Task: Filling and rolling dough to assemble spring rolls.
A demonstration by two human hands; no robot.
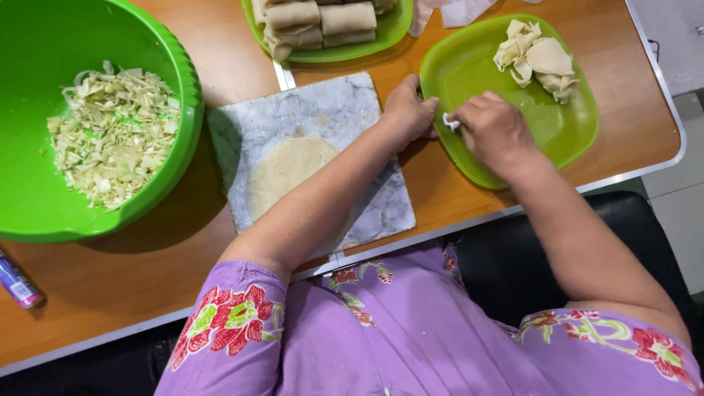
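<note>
Green plastic is what your hands are working over: the shallow green plate [565, 125] at the right end of the worktop [183, 264]. Your left hand [407, 110] and right hand [493, 130] are close together at the plate's near-left rim, both pinched on a small white scrap of dough [450, 122] held between the fingertips. How firm the pinch is, I cannot tell.

Further back on that plate lies a loose pile of folded wrapper skins [537, 60], well apart from your hands. To your left, under your left forearm, a round flat wrapper [287, 167] lies spread on the grey marble slab [323, 110].

Risks as I judge them:
- The scrap is tiny and likely sticky; pulled from both sides it may tear or cling to your fingers.
- Your left forearm crosses right over the spread wrapper. Lower it and you could smear, crease or drag that skin off the slab.
- The plate sits near the worktop's front edge; pressing down on its rim could tip or slide it.
- An open wrapper may dry out and crack when folded.

The big green bowl of shredded cabbage [110, 132] and the plate of finished rolls [323, 22] stand out of your way.
</note>
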